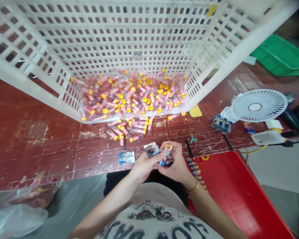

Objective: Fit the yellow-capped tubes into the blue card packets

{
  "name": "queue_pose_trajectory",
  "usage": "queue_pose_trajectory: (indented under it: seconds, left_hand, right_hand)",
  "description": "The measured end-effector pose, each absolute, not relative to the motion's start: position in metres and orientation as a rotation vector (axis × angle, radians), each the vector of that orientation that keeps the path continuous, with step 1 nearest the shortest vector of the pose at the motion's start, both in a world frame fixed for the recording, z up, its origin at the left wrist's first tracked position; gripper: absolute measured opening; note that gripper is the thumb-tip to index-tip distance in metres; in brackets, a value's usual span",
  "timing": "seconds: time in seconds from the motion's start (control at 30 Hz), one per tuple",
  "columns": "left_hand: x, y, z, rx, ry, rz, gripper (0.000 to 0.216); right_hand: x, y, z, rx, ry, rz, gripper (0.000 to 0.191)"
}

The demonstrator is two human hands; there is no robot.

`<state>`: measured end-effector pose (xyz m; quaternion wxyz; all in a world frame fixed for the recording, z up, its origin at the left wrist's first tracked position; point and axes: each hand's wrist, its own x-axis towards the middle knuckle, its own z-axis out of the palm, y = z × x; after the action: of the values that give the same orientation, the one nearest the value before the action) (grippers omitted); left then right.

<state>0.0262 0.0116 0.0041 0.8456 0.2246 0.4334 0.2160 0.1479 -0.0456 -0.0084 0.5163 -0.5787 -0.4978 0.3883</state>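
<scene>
My left hand (141, 166) is closed on a small stack of printed cards (151, 149), its thumb reaching across to the right. Against it, my right hand (176, 162) curls around a small printed packet (166, 153) with yellow and blue on it; fingers hide much of this packet. A blue and silver card (126, 157) lies flat on the table, left of my hands. Beyond them, several clear tubes with yellow caps (139, 127) and pink contents lie loose in front of the basket.
A tilted white plastic basket (124, 36) full of such tubes stands on the worn red table (89, 146). To the right are a bundle of blue-capped tubes (221, 123), a white fan (259, 105), rubber bands and a green bin (281, 54). Below sits a red tray (229, 189).
</scene>
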Motion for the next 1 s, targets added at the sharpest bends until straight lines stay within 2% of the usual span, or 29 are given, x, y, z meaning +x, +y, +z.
queue_pose_trajectory:
  seconds: [0.17,0.37,0.5,0.67,0.8,1.0]
  left_hand:
    - [0.03,0.01,0.005,0.483,0.883,0.451,0.03]
    - [0.024,0.011,0.004,0.592,0.899,0.377,0.041]
    - [0.01,0.012,-0.009,0.679,0.894,0.292,0.045]
    - [0.007,0.008,-0.025,0.793,0.869,0.17,0.048]
    - [0.012,0.006,-0.023,0.806,0.866,0.163,0.045]
    - [0.013,0.006,-0.024,0.794,0.901,0.192,0.044]
  right_hand:
    - [0.149,-0.044,-0.008,-1.39,-1.214,0.921,0.06]
    - [0.158,-0.075,-0.019,-1.481,-1.104,0.721,0.061]
    - [0.183,-0.16,-0.074,-1.814,-0.858,0.612,0.061]
    - [0.248,-0.225,-0.154,-2.218,-0.198,0.438,0.068]
    - [0.288,-0.204,-0.183,-2.196,-0.139,0.579,0.059]
    - [0.304,-0.208,-0.197,-2.151,-0.13,0.791,0.042]
